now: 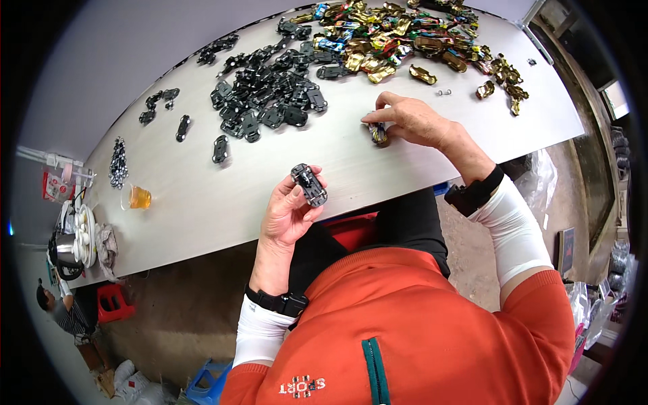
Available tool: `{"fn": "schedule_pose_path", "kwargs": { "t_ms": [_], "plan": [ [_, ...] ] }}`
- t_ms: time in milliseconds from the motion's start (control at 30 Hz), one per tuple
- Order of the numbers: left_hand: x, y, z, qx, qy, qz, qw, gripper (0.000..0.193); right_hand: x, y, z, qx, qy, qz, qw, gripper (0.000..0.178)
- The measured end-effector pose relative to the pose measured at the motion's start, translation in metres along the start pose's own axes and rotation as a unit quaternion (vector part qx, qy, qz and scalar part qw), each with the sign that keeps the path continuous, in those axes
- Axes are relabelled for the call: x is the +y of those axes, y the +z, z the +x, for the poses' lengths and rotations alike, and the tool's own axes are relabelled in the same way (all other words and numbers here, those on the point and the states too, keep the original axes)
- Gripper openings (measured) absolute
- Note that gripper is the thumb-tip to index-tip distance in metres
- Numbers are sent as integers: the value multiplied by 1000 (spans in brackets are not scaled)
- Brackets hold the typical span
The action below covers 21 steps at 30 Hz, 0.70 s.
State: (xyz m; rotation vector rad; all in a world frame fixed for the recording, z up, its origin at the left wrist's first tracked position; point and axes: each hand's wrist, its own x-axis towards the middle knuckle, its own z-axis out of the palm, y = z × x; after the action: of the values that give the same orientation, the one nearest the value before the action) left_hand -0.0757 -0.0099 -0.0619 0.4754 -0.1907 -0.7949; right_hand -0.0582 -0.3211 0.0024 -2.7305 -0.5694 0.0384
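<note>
My left hand point(287, 214) is closed around a black toy car chassis point(309, 185), held up in front of the table's near edge with the thumb on its side. To the right, my right hand point(415, 123) has its fingers bent over a small gold and dark toy car body point(378, 133) at the tabletop. Part of that body is hidden under the fingers. A large heap of black chassis point(270, 94) lies ahead. Behind and right of it spreads a heap of gold and coloured car bodies point(398, 34).
A wheel axle point(443, 92) lies beyond my right hand. Two loose chassis point(220, 149) point(183, 127), a pile of small wheels point(118, 164) and a cup of amber liquid point(140, 198) are on the left. A red stool point(115, 302) and another person point(67, 307) are beyond the table.
</note>
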Motion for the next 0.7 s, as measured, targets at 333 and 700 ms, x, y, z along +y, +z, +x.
{"fn": "schedule_pose_path", "kwargs": {
  "t_ms": [333, 700],
  "plan": [
    [-1, 1, 1, 6, 9, 18, 1000, 44, -13, -10, 2, -31, -73, -94, 992, 38],
    [-9, 11, -1, 71, 112, 74, 988, 35, -106, 19, -21, 49, 142, 569, 808, 24]
  ]
}}
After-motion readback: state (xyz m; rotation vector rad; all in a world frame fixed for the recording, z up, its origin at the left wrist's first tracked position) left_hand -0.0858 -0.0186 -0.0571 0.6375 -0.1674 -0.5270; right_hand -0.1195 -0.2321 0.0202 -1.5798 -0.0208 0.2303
